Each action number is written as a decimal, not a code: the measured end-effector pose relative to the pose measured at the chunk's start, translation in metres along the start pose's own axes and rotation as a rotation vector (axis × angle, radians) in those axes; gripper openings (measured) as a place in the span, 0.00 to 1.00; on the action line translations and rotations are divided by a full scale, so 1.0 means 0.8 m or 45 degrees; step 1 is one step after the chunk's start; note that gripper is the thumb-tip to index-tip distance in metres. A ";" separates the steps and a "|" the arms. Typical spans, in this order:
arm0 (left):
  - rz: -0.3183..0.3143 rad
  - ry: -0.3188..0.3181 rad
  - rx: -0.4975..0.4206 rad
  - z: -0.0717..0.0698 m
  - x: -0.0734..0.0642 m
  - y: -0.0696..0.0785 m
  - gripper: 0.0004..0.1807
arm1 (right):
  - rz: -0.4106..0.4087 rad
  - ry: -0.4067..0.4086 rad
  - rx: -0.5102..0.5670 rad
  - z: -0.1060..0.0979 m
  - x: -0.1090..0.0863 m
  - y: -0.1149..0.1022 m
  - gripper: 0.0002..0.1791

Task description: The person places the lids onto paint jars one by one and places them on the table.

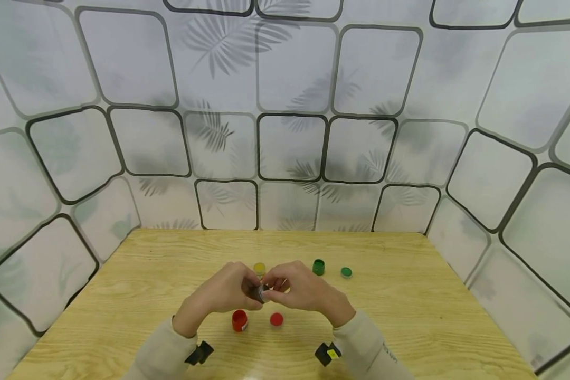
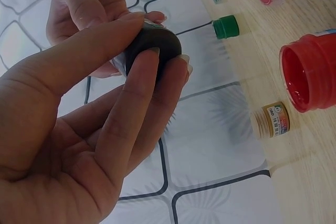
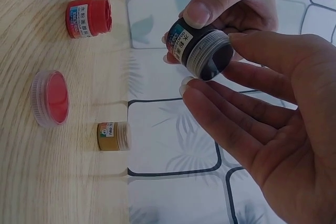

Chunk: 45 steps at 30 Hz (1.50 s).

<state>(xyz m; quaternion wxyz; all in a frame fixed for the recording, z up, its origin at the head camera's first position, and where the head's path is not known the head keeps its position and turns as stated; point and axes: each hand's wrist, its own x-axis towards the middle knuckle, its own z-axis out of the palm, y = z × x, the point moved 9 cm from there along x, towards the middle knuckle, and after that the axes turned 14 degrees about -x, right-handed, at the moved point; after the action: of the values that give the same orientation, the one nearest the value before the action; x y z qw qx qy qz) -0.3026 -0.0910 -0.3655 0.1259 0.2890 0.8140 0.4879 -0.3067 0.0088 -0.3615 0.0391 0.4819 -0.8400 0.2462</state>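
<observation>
Above the table, my left hand point(image 1: 220, 290) grips a small black paint jar point(image 3: 182, 41) round its body, thumb over the label. The dark base point(image 2: 167, 43) of the jar faces the left wrist camera. The jar is tilted on its side, its clear ridged lid point(image 3: 202, 59) pointing toward my right hand point(image 1: 299, 287). Thumb and fingertips of that hand pinch the lid at opposite sides of its rim. Below the hands stand an uncapped red paint jar point(image 1: 239, 321) and, to its right, a red lid point(image 1: 276, 319) lying on the table.
Behind the hands is a yellow paint jar point(image 1: 259, 268) with its lid on. Farther right stand an uncapped green jar point(image 1: 319, 267) and its green lid point(image 1: 346, 272). The wooden table point(image 1: 408, 316) meets a patterned wall covering point(image 1: 290, 148) at the back and sides.
</observation>
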 end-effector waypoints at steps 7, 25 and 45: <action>-0.008 0.001 0.006 0.000 -0.001 0.001 0.06 | -0.004 -0.002 0.010 -0.001 0.000 -0.001 0.09; -0.006 -0.001 0.012 0.000 -0.001 0.002 0.05 | 0.024 -0.001 0.007 0.001 0.000 0.002 0.09; -0.013 0.014 -0.013 -0.006 -0.001 -0.003 0.07 | -0.127 0.091 -0.040 -0.006 -0.002 -0.010 0.15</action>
<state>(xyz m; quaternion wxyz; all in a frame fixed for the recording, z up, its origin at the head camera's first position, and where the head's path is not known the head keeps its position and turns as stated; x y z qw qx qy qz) -0.3047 -0.0958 -0.3651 0.1254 0.2816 0.8136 0.4930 -0.2998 0.0090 -0.3545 0.0886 0.5132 -0.8169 0.2479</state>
